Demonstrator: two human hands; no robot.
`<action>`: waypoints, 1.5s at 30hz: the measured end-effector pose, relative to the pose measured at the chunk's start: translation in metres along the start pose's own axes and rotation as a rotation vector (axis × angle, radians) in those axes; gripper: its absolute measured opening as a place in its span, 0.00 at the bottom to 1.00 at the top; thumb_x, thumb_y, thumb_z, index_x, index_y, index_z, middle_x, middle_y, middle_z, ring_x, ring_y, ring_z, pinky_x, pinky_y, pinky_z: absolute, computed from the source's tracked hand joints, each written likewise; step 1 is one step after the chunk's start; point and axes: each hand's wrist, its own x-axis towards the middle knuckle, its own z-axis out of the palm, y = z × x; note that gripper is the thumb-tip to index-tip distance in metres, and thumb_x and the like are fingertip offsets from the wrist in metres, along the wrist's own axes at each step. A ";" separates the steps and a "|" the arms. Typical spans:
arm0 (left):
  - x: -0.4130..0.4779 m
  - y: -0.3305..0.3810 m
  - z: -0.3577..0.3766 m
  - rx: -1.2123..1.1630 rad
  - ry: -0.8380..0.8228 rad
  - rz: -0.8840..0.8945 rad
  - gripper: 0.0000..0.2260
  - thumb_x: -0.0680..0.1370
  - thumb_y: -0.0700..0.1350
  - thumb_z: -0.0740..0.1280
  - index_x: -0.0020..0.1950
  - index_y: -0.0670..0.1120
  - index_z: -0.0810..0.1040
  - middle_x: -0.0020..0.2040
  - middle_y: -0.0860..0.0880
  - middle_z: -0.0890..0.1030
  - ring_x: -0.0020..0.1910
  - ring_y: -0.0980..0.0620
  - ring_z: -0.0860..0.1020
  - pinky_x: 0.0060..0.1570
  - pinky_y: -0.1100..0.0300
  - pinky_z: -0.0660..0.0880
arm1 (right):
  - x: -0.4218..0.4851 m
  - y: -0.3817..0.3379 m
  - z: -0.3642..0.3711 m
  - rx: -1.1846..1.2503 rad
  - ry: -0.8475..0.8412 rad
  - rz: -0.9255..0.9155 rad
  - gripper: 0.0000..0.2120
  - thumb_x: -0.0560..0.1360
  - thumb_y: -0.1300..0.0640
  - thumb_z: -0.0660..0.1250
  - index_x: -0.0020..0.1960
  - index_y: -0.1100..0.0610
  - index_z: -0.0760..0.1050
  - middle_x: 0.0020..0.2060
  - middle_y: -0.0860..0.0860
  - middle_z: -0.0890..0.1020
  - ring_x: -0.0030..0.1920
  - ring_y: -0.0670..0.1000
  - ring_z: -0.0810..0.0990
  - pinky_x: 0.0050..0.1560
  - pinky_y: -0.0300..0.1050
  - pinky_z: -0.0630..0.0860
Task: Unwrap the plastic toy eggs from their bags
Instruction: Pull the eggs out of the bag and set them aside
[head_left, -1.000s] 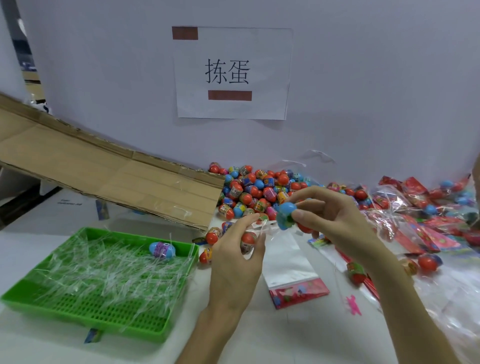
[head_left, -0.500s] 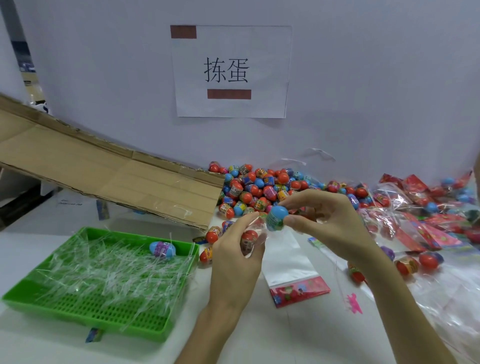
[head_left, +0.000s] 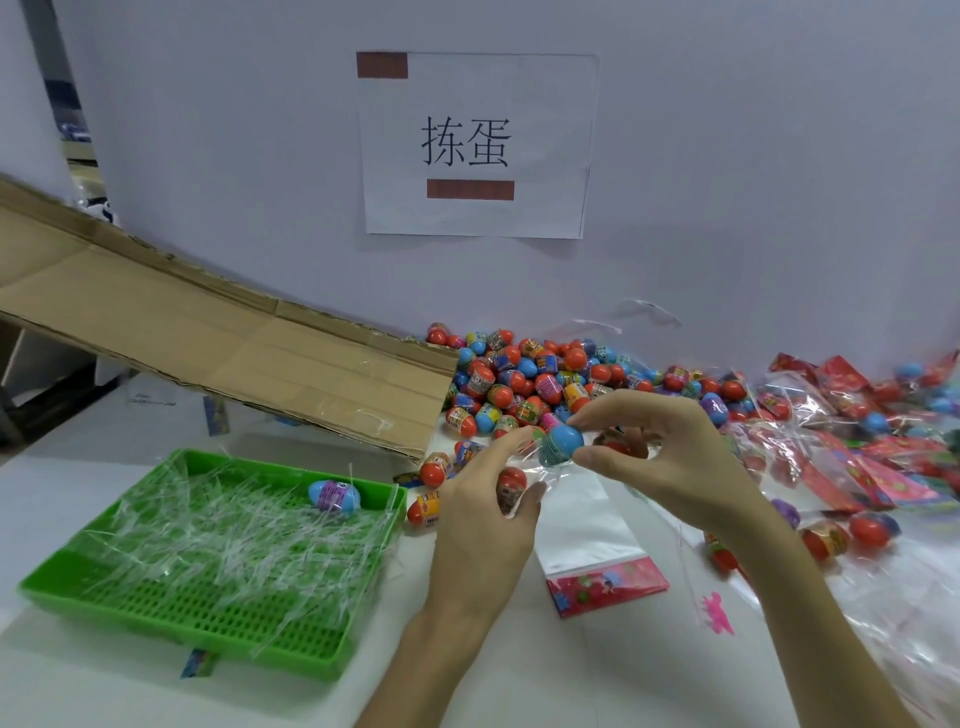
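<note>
The right hand (head_left: 670, 457) pinches a blue egg (head_left: 561, 444) between thumb and forefinger. The left hand (head_left: 483, 525) grips the clear bag (head_left: 576, 514), seemingly with a red egg (head_left: 511, 483) inside. Both hover above the white table (head_left: 104, 457), near the egg pile (head_left: 524, 379) at its back edge. The wall sign (head_left: 475, 145) reads 拣蛋.

A: Light?
B: Bright, even, soft. Wall (head_left: 727, 156) reads flat bluish-white, no hot spots. Can't tell the source.
A: Shadows?
B: Only a dark patch under the cardboard (head_left: 208, 332), mid-left. Rest v. faint.
A: Glare?
B: Small glints on the clear bags (head_left: 810, 415), right side.
A: Sharpness?
B: Center OK. Lower right corner smeared. Wide-angle bend twd the edges, esp. left.
</note>
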 end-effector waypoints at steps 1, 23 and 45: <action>0.000 0.000 0.001 0.008 -0.015 0.006 0.25 0.77 0.40 0.76 0.73 0.52 0.76 0.61 0.72 0.73 0.62 0.78 0.70 0.63 0.76 0.68 | 0.000 0.001 -0.001 0.000 -0.010 0.008 0.09 0.71 0.48 0.75 0.50 0.41 0.82 0.48 0.36 0.84 0.52 0.41 0.83 0.47 0.28 0.77; -0.001 0.000 0.003 0.002 -0.033 0.002 0.23 0.76 0.40 0.77 0.70 0.50 0.80 0.59 0.63 0.79 0.60 0.72 0.74 0.58 0.78 0.69 | -0.001 0.002 0.007 -0.124 -0.199 0.117 0.15 0.79 0.59 0.70 0.52 0.37 0.83 0.49 0.39 0.73 0.50 0.44 0.74 0.47 0.36 0.74; 0.000 -0.002 0.003 -0.014 -0.001 -0.011 0.22 0.76 0.42 0.76 0.70 0.51 0.79 0.57 0.62 0.79 0.55 0.73 0.76 0.57 0.74 0.74 | -0.002 0.001 0.006 -0.079 -0.028 0.011 0.11 0.70 0.49 0.80 0.50 0.43 0.82 0.46 0.37 0.84 0.50 0.46 0.83 0.52 0.39 0.78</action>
